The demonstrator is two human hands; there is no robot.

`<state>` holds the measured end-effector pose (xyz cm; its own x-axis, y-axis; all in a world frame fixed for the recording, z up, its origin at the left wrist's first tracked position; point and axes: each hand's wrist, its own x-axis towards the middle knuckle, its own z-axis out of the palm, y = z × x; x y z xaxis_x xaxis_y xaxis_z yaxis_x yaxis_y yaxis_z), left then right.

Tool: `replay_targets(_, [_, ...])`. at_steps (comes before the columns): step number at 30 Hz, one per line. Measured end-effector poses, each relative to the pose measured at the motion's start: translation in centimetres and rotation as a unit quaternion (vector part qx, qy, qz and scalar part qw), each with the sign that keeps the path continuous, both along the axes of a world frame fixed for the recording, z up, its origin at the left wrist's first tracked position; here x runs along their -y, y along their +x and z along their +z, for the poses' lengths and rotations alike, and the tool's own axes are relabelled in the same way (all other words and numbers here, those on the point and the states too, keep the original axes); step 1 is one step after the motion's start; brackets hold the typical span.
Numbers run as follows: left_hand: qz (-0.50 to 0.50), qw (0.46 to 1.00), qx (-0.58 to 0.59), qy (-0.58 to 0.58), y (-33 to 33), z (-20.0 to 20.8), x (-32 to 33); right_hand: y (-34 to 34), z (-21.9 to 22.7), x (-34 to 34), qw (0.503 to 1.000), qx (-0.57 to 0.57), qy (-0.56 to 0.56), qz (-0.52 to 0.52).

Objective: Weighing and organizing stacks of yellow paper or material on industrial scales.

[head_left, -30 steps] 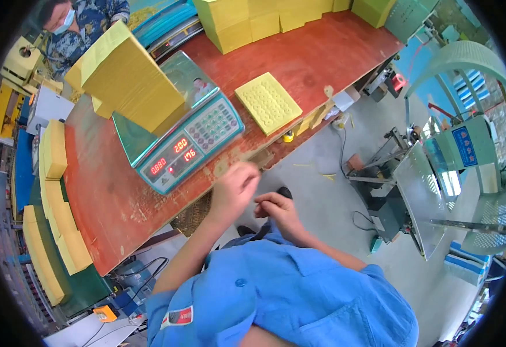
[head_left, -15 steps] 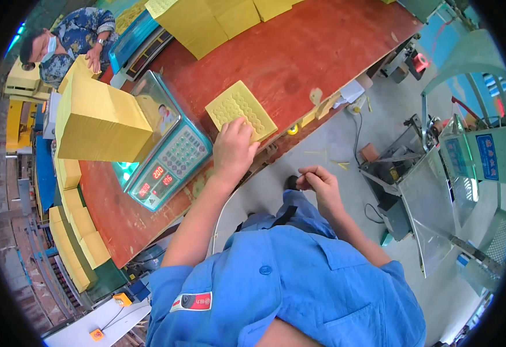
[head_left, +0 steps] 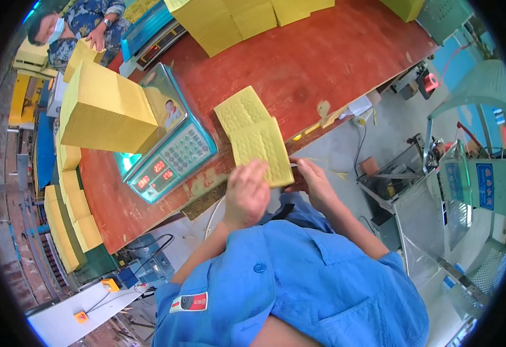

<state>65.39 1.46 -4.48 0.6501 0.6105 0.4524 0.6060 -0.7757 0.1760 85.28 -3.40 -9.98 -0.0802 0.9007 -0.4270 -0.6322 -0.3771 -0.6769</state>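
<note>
The left hand [head_left: 247, 195] touches, the right hand [head_left: 313, 183] pinches embossed rectangular yellow sheets [head_left: 260, 144].

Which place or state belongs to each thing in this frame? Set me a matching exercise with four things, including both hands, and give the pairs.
Things:
1. Left hand
2. Tall yellow stack
3. Right hand
4. Electronic scale

Places and states:
A. At the right edge of the patterned yellow sheets
B. On the red table, showing lit red digits
C. At the near left part of those same sheets
D. Resting on a weighing platform

Pairs: 1-C, 2-D, 3-A, 4-B
</note>
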Motion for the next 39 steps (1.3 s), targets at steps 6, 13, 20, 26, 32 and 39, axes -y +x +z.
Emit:
replay_targets(6, [0.186,0.943,0.184,-0.204,-2.5,-2.2,2.5,-3.0,0.8,-1.6,0.937,0.338,0.085,0.013])
replay_targets(13, [0.155,0.794,0.303,-0.504,-8.5,2.6,0.5,-6.4,7.9,-2.0,0.941,0.282,0.185,0.029])
replay_targets(20, [0.086,0.806,0.473,-0.347,-14.7,15.5,-3.3,-12.1,19.2,-9.4,0.807,0.452,0.380,0.026])
replay_targets(26, [0.070,0.810,0.482,-0.326,-24.5,26.5,-18.1,-20.5,30.7,-23.2,0.818,0.365,0.445,0.019])
replay_targets(32, [0.134,0.788,0.430,-0.420,-28.9,24.7,-25.2,-25.1,30.1,-29.3,0.854,0.359,0.371,0.064])
replay_targets(39, [0.116,0.766,0.448,-0.447,-29.5,22.1,-25.8,-25.0,28.1,-30.3,0.832,0.428,0.350,0.052])
